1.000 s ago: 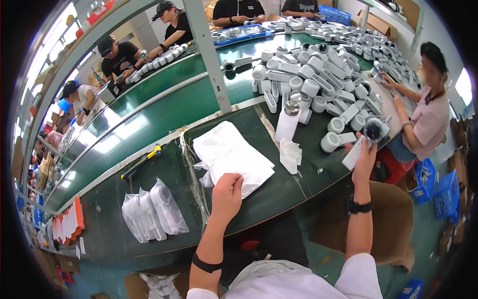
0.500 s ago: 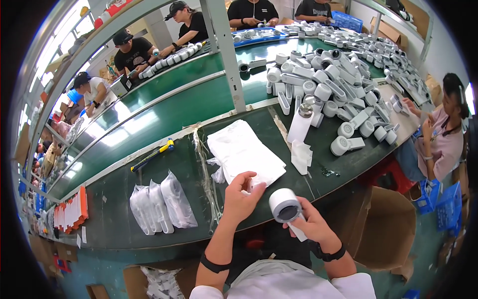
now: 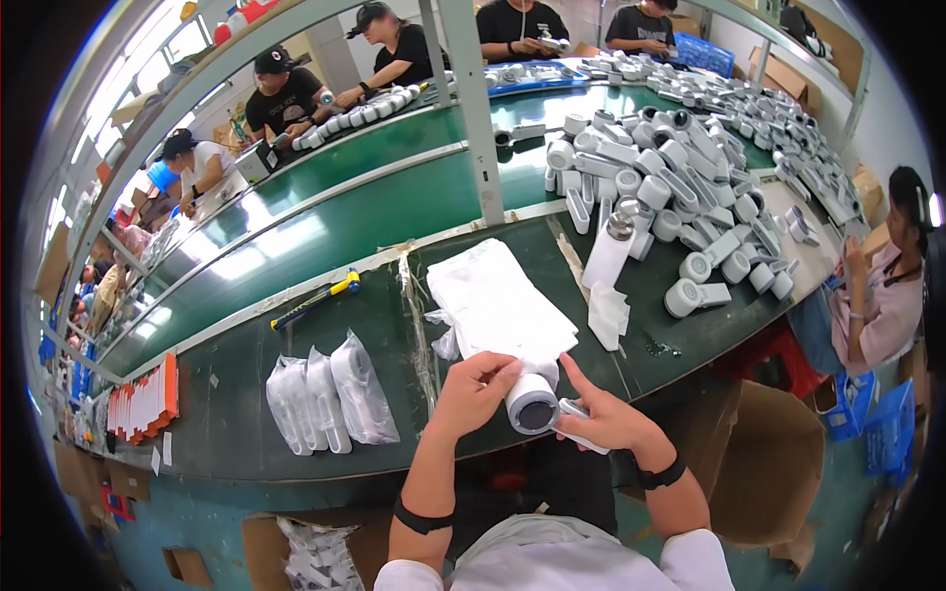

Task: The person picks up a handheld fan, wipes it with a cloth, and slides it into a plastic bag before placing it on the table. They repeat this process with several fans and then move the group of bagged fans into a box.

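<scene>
In my right hand is a white handheld device with a round drum head, a dark round opening facing me and a flat handle. My fingers are closed on the handle, with the index finger stretched forward. My left hand is closed at the near edge of a stack of thin white plastic bags, thumb and index finger pinching what looks like a bag's edge. The device's head sits right beside those fingertips, against the bag edge; whether any of it is inside a bag I cannot tell.
Several bagged devices lie to the left, with a yellow-and-black hammer behind. A bottle stands by a large heap of loose devices at the right. An open carton stands below the table's right edge. Co-workers sit around.
My right hand has brought the device left and up to the bag stack's near edge. My left fingers have closed together there. The whole view has shifted slightly.
</scene>
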{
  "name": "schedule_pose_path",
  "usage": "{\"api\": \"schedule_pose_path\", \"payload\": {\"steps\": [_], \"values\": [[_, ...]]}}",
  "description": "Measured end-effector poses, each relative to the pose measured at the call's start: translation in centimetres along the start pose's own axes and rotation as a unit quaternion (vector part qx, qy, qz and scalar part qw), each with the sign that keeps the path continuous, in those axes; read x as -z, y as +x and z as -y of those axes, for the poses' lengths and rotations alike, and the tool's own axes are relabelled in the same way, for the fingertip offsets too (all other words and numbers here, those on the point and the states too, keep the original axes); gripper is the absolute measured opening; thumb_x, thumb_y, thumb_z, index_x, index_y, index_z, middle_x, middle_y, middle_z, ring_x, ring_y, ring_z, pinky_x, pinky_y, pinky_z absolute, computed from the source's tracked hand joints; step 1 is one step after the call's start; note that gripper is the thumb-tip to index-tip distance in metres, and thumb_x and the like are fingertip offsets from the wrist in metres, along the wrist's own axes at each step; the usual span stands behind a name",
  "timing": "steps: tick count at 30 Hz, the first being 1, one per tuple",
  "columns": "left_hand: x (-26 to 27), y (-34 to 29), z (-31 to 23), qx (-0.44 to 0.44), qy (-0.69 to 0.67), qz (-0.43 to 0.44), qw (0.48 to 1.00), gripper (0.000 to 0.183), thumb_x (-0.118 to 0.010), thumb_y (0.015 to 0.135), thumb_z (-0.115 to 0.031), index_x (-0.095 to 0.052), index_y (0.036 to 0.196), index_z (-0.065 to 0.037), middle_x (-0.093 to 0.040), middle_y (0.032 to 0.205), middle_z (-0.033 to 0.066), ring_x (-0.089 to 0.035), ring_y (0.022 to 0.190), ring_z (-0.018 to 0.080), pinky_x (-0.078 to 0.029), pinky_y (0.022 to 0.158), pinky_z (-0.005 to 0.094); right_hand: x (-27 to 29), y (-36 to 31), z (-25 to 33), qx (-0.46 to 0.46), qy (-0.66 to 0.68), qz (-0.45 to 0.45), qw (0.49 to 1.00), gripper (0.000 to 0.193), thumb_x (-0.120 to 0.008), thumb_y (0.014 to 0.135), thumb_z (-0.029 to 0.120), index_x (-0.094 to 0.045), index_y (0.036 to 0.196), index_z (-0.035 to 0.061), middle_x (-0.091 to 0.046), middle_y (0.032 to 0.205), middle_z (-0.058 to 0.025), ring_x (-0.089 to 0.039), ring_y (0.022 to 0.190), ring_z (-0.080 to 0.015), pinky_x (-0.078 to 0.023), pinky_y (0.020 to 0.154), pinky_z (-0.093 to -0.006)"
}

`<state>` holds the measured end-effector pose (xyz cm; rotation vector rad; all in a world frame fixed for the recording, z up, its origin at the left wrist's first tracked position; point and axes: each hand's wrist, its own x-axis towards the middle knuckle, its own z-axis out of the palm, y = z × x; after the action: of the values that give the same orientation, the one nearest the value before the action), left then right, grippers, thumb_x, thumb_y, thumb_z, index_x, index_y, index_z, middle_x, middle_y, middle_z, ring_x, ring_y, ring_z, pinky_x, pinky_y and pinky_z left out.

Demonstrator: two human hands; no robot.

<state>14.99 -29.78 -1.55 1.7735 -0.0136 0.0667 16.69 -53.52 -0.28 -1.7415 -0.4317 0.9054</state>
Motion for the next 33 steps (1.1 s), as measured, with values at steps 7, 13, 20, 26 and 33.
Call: {"api": "schedule_pose_path", "payload": {"steps": [7, 13, 20, 26, 33], "values": [[0.0, -1.0, -0.4, -0.130, 0.106, -0.021, 0.986, 0.014, -0.067, 0.087, -0.007, -0.069, 0.099, 0.000, -0.065, 0.080, 0.0092, -0.061, 0.070, 0.0175, -0.048, 0.065, 0.0281, -1.0, 1.5, -1.9, 0.001, 0.086, -0.049, 0.995, 0.071, -0.063, 0.092, 0.023, -0.027, 0.152, 0.0126, -0.063, 0.086, -0.0049, -0.057, 0.063, -0.0103, -0.049, 0.055, -0.0262], [-1.7, -1.2, -1.4, -0.253, 0.243, -0.087, 0.932, 0.013, -0.071, 0.081, -0.007, -0.070, 0.094, -0.004, -0.061, 0.077, 0.0081, -0.060, 0.070, 0.0222, -0.048, 0.063, 0.0320, -2.7, 1.6, -1.2, 0.010, -0.010, -0.152, 0.988, 0.062, -0.061, 0.092, 0.017, -0.033, 0.148, 0.0101, -0.063, 0.084, -0.0071, -0.058, 0.061, -0.0118, -0.049, 0.052, -0.0268], [-2.8, -1.7, -1.2, -0.341, 0.355, -0.108, 0.864, 0.028, -0.066, 0.070, -0.007, -0.069, 0.097, -0.009, -0.058, 0.082, 0.0021, -0.058, 0.078, 0.0222, -0.047, 0.067, 0.0358, -3.1, 2.6, -2.5, 0.000, 0.095, -0.206, 0.974, 0.066, -0.059, 0.092, 0.020, -0.025, 0.148, 0.0108, -0.062, 0.078, -0.0072, -0.058, 0.053, -0.0140, -0.046, 0.048, -0.0281], [-4.4, -3.5, -0.1, -0.260, 0.095, -0.032, 0.961, 0.026, -0.066, 0.074, 0.003, -0.067, 0.098, -0.006, -0.060, 0.089, 0.0082, -0.060, 0.085, 0.0286, -0.049, 0.077, 0.0386, -3.8, 3.4, -4.1, 0.107, 0.062, -0.248, 0.961, 0.076, -0.061, 0.090, 0.014, -0.017, 0.152, 0.0142, -0.065, 0.085, -0.0081, -0.062, 0.060, -0.0171, -0.051, 0.054, -0.0290], [-4.1, -4.5, -0.2, -0.257, 0.073, 0.093, 0.959, 0.016, -0.061, 0.084, 0.004, -0.063, 0.098, -0.004, -0.059, 0.097, 0.0112, -0.060, 0.081, 0.0302, -0.051, 0.069, 0.0348, -4.1, 5.2, -6.2, 0.247, 0.105, -0.283, 0.921, 0.065, -0.058, 0.087, 0.006, -0.030, 0.146, 0.0125, -0.067, 0.093, -0.0119, -0.068, 0.073, -0.0257, -0.054, 0.066, -0.0314]]}}
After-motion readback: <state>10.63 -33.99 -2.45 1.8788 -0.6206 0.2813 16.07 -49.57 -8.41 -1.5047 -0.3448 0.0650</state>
